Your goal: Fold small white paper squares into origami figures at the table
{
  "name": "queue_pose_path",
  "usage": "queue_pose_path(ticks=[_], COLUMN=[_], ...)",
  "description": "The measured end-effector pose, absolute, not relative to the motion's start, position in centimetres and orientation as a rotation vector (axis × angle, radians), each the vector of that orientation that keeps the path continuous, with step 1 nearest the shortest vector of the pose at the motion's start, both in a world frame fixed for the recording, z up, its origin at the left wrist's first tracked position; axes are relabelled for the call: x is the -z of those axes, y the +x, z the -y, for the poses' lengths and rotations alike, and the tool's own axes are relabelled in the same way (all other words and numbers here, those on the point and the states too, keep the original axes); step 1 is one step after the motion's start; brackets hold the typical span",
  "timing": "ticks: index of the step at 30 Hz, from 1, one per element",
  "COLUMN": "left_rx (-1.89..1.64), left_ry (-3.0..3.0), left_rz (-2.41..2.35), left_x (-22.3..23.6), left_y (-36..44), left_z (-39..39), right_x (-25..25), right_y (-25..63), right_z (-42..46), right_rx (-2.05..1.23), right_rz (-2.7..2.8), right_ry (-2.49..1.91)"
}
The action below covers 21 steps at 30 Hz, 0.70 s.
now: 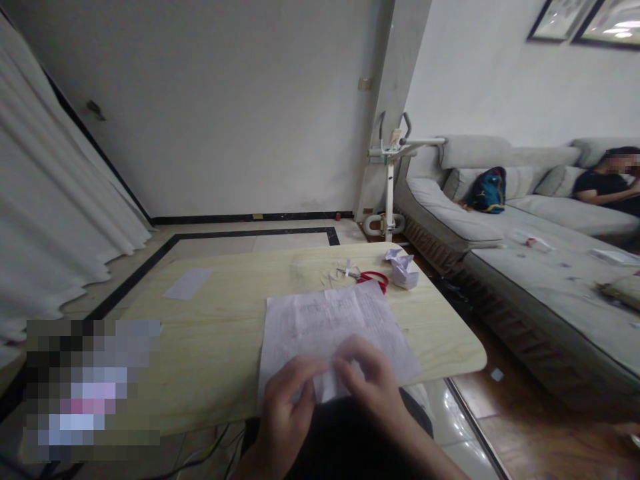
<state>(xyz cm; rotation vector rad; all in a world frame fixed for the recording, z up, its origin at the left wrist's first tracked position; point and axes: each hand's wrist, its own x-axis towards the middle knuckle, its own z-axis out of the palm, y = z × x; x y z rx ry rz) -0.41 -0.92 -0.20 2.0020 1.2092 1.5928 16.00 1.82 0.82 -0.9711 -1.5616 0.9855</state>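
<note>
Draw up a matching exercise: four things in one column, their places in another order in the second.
Things
1. Red-handled metal scissors
2. Large creased white paper sheet
3. Small flat white paper piece
4. Dark blue bag

Places
A. On the grey cushioned sofa
B. Beside the crumpled white paper wad
C. Nearest the left hand and right hand
D. On the left part of the pale wooden table

Pairs: 1-B, 2-C, 3-D, 4-A
</note>
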Motion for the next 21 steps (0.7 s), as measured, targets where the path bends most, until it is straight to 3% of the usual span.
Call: queue_pose_path(ticks=[11,21], left_rx=[-1.457,-1.462], left_ry=[2.153,2.131], left_rz=[-1.178,-1.332], left_x=[0.5,1.3], left_y=[-0.4,-0.5], left_z=[1.0,0.9], right_x=[-0.3,-1.1], right_y=[16.4,16.5], right_z=[-2.3,-1.2], right_rx=[-1.278,-0.754], right_rz=[1.364,1.753], right_ry=[-0.991,-0.73])
